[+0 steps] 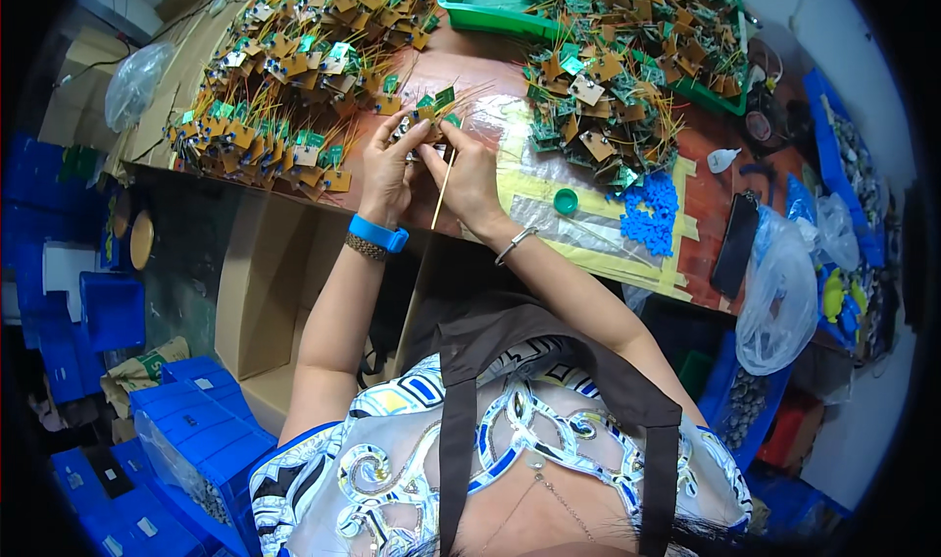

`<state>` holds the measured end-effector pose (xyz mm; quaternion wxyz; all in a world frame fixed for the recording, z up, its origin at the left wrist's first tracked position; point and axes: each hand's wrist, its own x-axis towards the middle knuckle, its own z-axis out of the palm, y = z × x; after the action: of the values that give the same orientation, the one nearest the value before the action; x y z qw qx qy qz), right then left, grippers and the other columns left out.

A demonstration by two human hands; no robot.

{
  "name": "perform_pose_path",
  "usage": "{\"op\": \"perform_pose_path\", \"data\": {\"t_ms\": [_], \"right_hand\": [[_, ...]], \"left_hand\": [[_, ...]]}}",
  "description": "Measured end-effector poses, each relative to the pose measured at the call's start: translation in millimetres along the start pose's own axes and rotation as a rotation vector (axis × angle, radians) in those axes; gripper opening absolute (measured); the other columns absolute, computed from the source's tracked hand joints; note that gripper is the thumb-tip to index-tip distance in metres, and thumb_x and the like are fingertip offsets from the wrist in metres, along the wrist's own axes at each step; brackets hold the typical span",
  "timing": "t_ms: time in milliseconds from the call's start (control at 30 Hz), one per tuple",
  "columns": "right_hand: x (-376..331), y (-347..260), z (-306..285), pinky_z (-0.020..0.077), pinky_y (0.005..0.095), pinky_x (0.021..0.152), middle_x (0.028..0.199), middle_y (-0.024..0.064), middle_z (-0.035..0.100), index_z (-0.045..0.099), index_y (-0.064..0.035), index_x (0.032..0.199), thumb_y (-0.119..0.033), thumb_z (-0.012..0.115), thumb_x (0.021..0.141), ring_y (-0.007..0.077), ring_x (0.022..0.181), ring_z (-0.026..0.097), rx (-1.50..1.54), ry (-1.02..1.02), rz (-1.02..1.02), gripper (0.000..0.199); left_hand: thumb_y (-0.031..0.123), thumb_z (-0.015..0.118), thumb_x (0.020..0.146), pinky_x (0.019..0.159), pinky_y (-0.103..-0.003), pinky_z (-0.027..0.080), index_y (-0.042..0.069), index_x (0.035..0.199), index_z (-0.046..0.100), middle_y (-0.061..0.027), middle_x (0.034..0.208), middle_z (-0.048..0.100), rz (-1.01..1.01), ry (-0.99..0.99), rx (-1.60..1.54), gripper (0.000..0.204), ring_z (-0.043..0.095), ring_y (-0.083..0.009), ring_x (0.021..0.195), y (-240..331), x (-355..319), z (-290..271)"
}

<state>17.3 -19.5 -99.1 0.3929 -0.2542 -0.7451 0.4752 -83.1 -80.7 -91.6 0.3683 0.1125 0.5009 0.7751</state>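
Left hand and right hand are pinched together on a small circuit board with yellow wires, held just beside the taped plastic sheet; board piles lie beyond it.

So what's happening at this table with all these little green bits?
A person seated at a reddish worktable holds a small green circuit board with thin yellow wires between both hands, the left hand and the right hand pinching it together just above the table edge. A yellow wire hangs down between the hands. One big pile of similar boards lies to the left, and another pile spills from a green tray on the right. Small blue caps lie near a green lid.
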Motion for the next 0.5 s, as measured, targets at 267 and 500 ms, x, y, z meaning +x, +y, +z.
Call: {"op": "perform_pose_path", "data": {"t_ms": [267,500], "right_hand": [[31.2,-33.7,-14.1,0.0529,0.0335,0.067,0.092,0.0184,0.069,0.061,0.0029,0.119,-0.016,0.075,0.080,0.0250,0.073,0.067,-0.110,0.085,-0.293,0.046],[35.9,-61.1,-77.1,0.0503,0.0362,0.088,0.116,0.0186,0.066,0.061,0.0029,0.120,-0.005,0.072,0.080,0.0309,0.100,0.065,-0.279,0.204,-0.564,0.043]], "left_hand": [[0.013,0.068,0.088,0.072,-0.034,0.057,0.008,0.110,0.059,-0.0038,0.098,0.067,-0.006,-0.055,-0.207,0.024,0.066,-0.0175,0.087,35.1,17.5,7.5],[0.015,0.068,0.088,0.073,-0.036,0.058,0.006,0.099,0.060,-0.0052,0.089,0.064,0.351,-0.048,-0.113,0.016,0.065,-0.0185,0.079,135.8,107.3,3.4]]}}
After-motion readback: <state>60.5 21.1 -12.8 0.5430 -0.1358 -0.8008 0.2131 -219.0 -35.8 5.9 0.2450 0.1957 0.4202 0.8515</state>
